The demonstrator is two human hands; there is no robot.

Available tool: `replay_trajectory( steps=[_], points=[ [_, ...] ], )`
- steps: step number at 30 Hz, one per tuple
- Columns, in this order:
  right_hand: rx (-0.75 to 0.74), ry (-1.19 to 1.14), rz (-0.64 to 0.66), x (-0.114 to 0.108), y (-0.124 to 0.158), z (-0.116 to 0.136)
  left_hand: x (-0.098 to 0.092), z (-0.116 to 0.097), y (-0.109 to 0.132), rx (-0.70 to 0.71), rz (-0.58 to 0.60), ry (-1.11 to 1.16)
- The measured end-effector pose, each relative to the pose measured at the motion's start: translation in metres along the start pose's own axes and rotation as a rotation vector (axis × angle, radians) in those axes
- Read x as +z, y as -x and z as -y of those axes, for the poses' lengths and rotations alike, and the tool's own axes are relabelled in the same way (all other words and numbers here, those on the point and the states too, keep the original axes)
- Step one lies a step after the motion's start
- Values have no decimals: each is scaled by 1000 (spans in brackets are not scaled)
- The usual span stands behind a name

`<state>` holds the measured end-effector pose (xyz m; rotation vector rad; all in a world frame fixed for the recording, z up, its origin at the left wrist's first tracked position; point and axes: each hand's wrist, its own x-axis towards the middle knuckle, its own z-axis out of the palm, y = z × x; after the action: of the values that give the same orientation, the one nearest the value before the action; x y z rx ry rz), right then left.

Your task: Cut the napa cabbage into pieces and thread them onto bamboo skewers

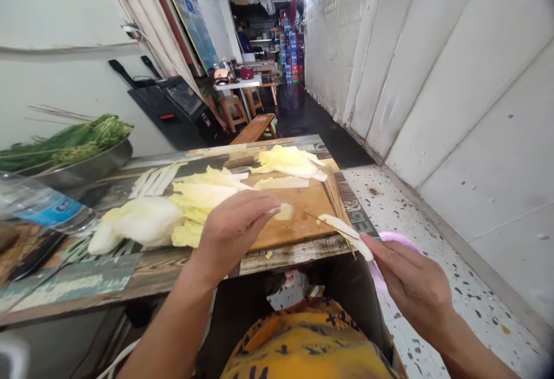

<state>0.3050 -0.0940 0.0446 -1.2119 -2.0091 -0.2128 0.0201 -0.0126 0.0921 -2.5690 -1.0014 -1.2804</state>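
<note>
My right hand (pixel 411 278), at the board's right, is closed on a thin bamboo skewer (pixel 310 216). A pale strip of napa cabbage (pixel 340 228) lies along that skewer, its lower end at my fingers. My left hand (pixel 240 223) is over the front of the wooden cutting board (pixel 298 203), thumb and fingers pinched together at a small pale cabbage piece (pixel 284 212). Yellow cabbage leaves (pixel 288 161) rest on the far part of the board. More leaves (pixel 203 190) and a whole cabbage base (pixel 149 220) lie left of my left hand.
Loose skewers (pixel 336 197) lie along the board's right edge. A knife handle (pixel 239 162) sits behind it. On the left are a plastic water bottle (pixel 52 209) and a metal bowl (pixel 93 162) of greens. A pinkish-purple container (pixel 400 240) stands below the table's right side.
</note>
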Motion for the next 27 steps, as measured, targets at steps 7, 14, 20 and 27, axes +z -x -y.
replay_trajectory(
  steps=[7,14,20,27],
  points=[
    [-161,122,140,-5,-1,6,38,-15,64,-100,-156,-13],
    [-278,274,220,-1,5,11,35,-8,71,-40,-93,-210],
    [-260,295,215,0,7,11,36,-11,68,-11,-74,-213],
    [-288,300,188,-3,3,11,36,-14,63,1,-95,-213]
  ],
)
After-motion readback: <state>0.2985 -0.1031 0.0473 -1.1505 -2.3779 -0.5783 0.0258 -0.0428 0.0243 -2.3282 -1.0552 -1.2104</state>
